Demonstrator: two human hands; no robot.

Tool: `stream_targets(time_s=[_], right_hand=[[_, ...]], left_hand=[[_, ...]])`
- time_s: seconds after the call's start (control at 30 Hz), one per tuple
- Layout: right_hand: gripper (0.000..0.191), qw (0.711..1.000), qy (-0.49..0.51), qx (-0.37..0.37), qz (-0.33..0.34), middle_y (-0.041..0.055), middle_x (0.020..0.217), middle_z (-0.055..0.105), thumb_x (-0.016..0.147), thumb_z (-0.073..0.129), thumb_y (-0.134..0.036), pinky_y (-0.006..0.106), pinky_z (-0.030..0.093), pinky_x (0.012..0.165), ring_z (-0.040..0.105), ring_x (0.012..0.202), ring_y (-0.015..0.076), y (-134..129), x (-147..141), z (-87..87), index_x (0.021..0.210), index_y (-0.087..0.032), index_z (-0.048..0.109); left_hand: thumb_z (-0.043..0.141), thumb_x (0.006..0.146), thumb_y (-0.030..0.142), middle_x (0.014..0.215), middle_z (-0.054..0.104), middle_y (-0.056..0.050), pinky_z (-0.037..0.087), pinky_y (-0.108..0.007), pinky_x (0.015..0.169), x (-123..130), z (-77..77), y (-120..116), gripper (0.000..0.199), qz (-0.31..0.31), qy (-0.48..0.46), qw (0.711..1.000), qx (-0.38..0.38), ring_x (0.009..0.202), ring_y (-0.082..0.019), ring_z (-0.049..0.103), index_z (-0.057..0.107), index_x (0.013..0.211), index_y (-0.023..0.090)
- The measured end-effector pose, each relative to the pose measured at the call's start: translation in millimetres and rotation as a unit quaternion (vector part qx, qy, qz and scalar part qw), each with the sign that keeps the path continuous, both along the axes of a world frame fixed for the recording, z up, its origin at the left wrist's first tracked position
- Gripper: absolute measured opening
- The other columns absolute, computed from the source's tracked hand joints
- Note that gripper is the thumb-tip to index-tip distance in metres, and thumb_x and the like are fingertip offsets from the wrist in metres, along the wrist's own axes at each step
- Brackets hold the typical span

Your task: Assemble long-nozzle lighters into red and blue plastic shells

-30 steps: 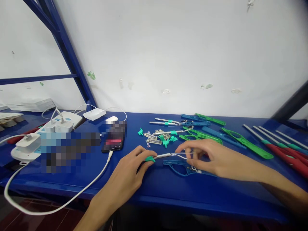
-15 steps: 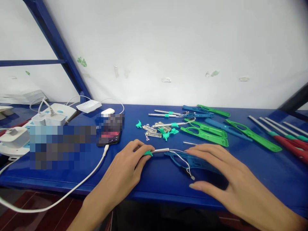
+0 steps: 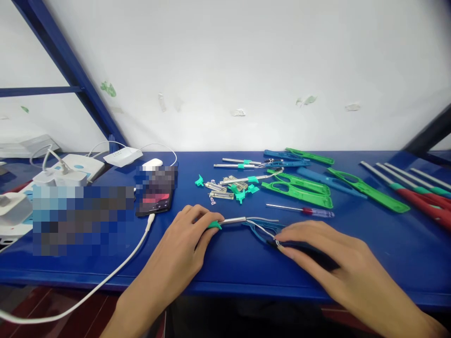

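My left hand (image 3: 179, 239) pinches a thin metal tube (image 3: 234, 219) with a green plastic piece (image 3: 214, 225); the tube's left end is hidden by the fingers. White wires (image 3: 261, 228) and a thin grey tube (image 3: 266, 219) come out of its right end. At the wires' far end, my right hand (image 3: 327, 253) has thumb and fingertips closed on them, by a small black part (image 3: 271, 242). Beneath the wires and right hand lies a blue plastic handle shell (image 3: 260, 234), partly covered. A screwdriver (image 3: 313, 212) with a clear red-and-blue handle rests just beyond the right hand.
Behind my hands lie clear small tanks (image 3: 221, 195), green plastic pieces (image 3: 240, 196), more metal tubes (image 3: 237, 181) and green handle shells (image 3: 299, 192). Red-handled lighters (image 3: 423, 204) are at right. A phone (image 3: 157, 202) with a white cable (image 3: 116, 277) and chargers (image 3: 59, 176) occupy the left.
My right hand has moved in and closed its fingertips on the wire ends, uncovering the screwdriver handle. My left hand keeps its hold on the metal tube. The view has shifted slightly.
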State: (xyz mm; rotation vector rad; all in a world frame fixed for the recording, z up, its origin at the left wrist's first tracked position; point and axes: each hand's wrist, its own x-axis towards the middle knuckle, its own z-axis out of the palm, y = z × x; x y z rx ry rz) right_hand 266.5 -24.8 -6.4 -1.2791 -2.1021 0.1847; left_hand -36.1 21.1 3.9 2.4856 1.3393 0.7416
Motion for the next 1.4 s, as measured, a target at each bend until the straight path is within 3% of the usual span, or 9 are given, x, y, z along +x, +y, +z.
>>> stream_targets(time_s=[0.33,0.53,0.7,0.8,0.93,1.13,1.3,1.4], right_hand=[[0.019,1.0,0.008,-0.022,0.006,-0.0009,0.114,0.082,0.104,0.061,-0.044,0.04,0.063,0.092,0.078,0.103,0.0262,-2.7,1.0,0.7,0.115,-0.039,0.076],[0.04,0.998,-0.026,-0.008,-0.065,0.0052,0.128,0.076,0.095,0.068,-0.06,0.055,0.058,0.103,0.072,0.118,0.0352,-2.9,-1.9,-2.2,0.129,-0.038,0.069],[0.039,0.997,-0.077,-0.029,-0.006,0.0029,0.136,0.072,0.099,0.066,-0.054,0.046,0.059,0.106,0.07,0.123,0.0286,-5.1,-0.2,-4.9,0.136,-0.04,0.066],[0.041,0.993,-0.102,-0.048,0.034,0.0017,0.14,0.071,0.101,0.066,-0.05,0.042,0.059,0.108,0.07,0.125,0.0268,-8.4,1.5,-3.0,0.141,-0.041,0.065],[0.047,0.991,-0.109,-0.054,0.048,0.0019,0.143,0.07,0.103,0.064,-0.045,0.044,0.058,0.11,0.069,0.127,0.0271,-8.3,3.8,-2.3,0.149,-0.041,0.06],[0.051,0.988,-0.12,-0.06,0.08,-0.0032,0.148,0.067,0.109,0.05,-0.029,0.044,0.054,0.117,0.063,0.137,0.0236,-5.1,9.2,-5.4,0.157,-0.046,0.05],[0.051,0.988,-0.122,-0.07,0.07,-0.0034,0.151,0.064,0.11,0.047,-0.03,0.045,0.052,0.118,0.061,0.139,0.0222,-4.9,10.7,-7.3,0.158,-0.048,0.048],[0.046,0.989,-0.111,-0.073,0.068,-0.0029,0.15,0.065,0.111,0.046,-0.031,0.046,0.053,0.117,0.062,0.138,0.0223,-5.8,9.3,-8.4,0.153,-0.047,0.053]], left_hand=[[0.041,0.115,0.029,0.124,0.062,-0.003,0.052,-0.042,0.096,-0.6,-1.2,-0.3,0.026,-0.005,0.0,1.0,-0.024,0.112,-0.024,0.061,0.064,0.127,0.034],[0.041,0.114,0.027,0.124,0.063,-0.005,0.052,-0.046,0.098,-0.1,-1.2,-1.6,0.028,-0.003,0.018,1.0,-0.002,0.113,-0.026,0.06,0.064,0.129,0.033],[0.048,0.111,0.027,0.135,0.061,-0.006,0.049,-0.05,0.107,1.3,-2.2,-4.6,0.033,-0.016,0.033,0.999,0.027,0.123,-0.028,0.058,0.058,0.142,0.033],[0.05,0.112,0.028,0.131,0.064,-0.004,0.05,-0.046,0.105,2.5,-3.5,-4.8,0.03,-0.042,0.031,0.998,0.037,0.121,-0.027,0.059,0.06,0.14,0.033],[0.046,0.114,0.023,0.121,0.066,-0.002,0.05,-0.04,0.104,3.3,-1.3,-4.4,0.03,-0.072,0.022,0.997,0.027,0.108,-0.021,0.063,0.059,0.14,0.031],[0.04,0.111,0.009,0.12,0.06,-0.001,0.05,-0.036,0.095,1.7,6.9,-7.0,0.044,-0.095,0.055,0.994,-0.029,0.107,-0.021,0.06,0.053,0.143,0.036],[0.04,0.112,0.014,0.118,0.057,-0.002,0.05,-0.035,0.093,3.6,10.2,-8.7,0.033,-0.082,0.042,0.993,-0.07,0.103,-0.02,0.061,0.056,0.134,0.033],[0.041,0.109,0.008,0.116,0.055,-0.002,0.051,-0.034,0.089,4.0,10.8,-10.1,0.039,-0.072,0.055,0.992,-0.085,0.096,-0.019,0.062,0.055,0.135,0.034]])
